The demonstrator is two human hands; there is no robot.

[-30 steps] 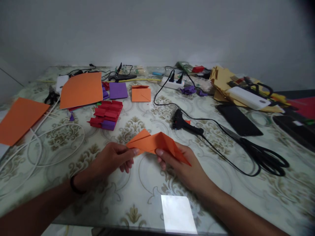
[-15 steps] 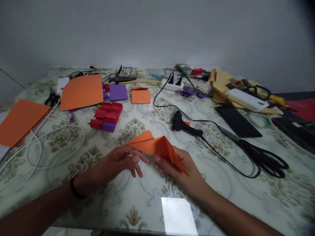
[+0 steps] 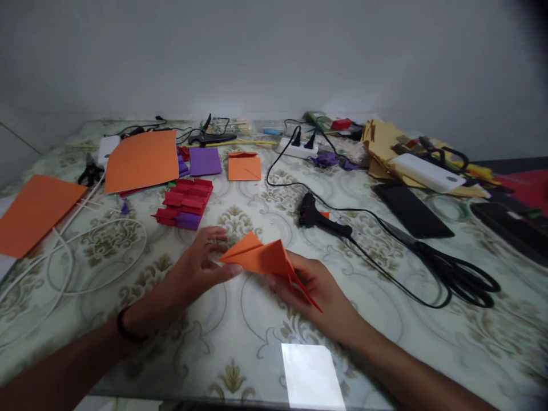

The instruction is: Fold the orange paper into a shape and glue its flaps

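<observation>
A folded piece of orange paper [image 3: 263, 260], creased into points, is held above the patterned tabletop by my right hand [image 3: 314, 288], whose fingers close on its right part. My left hand [image 3: 209, 260] is open at the paper's left tip, thumb and fingers apart; whether the thumb touches the tip I cannot tell. Beyond the hands lie a red folded-paper piece [image 3: 186, 204] with a purple part, a purple paper square [image 3: 205, 161] and a small folded orange paper [image 3: 244, 166].
A black glue gun [image 3: 323, 218] with its cord lies right of centre, near large black-handled scissors [image 3: 458, 271] and a black phone [image 3: 413, 210]. Orange sheets [image 3: 143, 161] and a looped white cable [image 3: 68, 257] are on the left. A power strip [image 3: 298, 148] stands at the back.
My left hand has turned and spread its fingers around the paper's left tip. The paper in my right hand has tilted and shifted slightly left and down.
</observation>
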